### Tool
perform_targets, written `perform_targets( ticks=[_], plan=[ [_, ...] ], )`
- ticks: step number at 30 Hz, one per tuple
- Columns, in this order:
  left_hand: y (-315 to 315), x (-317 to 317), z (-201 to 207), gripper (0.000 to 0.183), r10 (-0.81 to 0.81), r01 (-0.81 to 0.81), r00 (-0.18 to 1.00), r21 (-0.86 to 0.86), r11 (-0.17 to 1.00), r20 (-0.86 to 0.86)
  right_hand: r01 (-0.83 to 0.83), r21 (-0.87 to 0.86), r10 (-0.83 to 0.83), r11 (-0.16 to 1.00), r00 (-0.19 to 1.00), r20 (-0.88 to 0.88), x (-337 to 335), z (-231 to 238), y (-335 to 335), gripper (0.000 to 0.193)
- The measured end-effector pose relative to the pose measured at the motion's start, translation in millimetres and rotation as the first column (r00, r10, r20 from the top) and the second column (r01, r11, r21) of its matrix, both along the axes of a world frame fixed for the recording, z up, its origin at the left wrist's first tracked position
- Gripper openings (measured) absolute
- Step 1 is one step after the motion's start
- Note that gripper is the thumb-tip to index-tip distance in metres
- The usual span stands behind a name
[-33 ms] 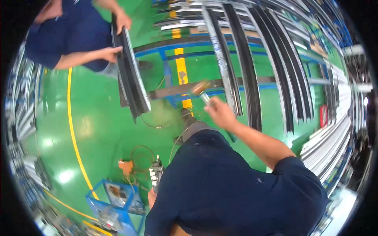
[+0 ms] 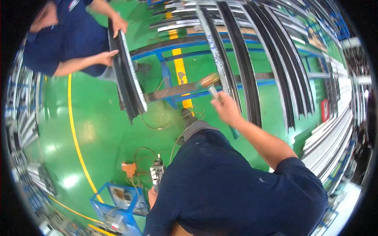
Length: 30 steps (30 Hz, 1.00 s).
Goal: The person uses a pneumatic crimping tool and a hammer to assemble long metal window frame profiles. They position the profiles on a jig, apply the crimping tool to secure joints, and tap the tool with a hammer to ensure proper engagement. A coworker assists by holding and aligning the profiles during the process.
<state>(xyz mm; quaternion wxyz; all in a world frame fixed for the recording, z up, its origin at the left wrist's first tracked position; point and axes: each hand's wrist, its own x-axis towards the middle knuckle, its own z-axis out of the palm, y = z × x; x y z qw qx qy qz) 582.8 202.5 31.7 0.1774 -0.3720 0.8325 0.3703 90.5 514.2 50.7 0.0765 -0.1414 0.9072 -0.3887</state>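
My right hand is closed round a mallet, its amber head pointing away to the upper left. The green handle end shows below my wrist. Beyond the mallet, a dark metal profile with a silver side lies across the rack. My left hand is low beside my body, next to a silver metal device; my sleeve hides most of its fingers. At the upper left a co-worker's hands hold another dark profile with a silver edge.
Several dark profiles lie across a blue rack. White profiles are stacked at the right. An orange pedal-like box, looped hoses and a blue frame cart stand on the green floor at lower left.
My right hand and the mallet have shifted slightly right, and the mallet head is nearer the silver-sided profile. The co-worker's profile appears slightly farther left.
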Motion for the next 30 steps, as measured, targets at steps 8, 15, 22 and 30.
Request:
perform_targets(
  ticks=[8, 15, 22, 30],
  plan=[
    [-9, -171, 121, 0.034, -0.071, 0.070, 0.997, 0.027, 0.997, 0.032, 0.445, 0.221, -0.420, 0.868, 0.895, -0.154, -109, -53, 146, 0.035],
    [5, -257, 142, 0.028, -0.056, 0.053, 0.997, 0.049, 0.997, 0.053, 0.397, 0.254, -0.399, 0.882, 0.916, -0.045, -147, -106, 111, 0.035],
    [-8, -268, 115, 0.033, -0.074, 0.076, 0.996, 0.036, 0.996, -0.054, 0.333, 0.265, -0.336, 0.905, 0.941, -0.037, -168, -97, 89, 0.035],
    [14, -293, 135, 0.039, 0.050, -0.054, 0.998, 0.077, 0.996, 0.043, 0.307, 0.288, -0.299, 0.907, 0.951, -0.073, -170, -97, 89, 0.033]
  ],
)
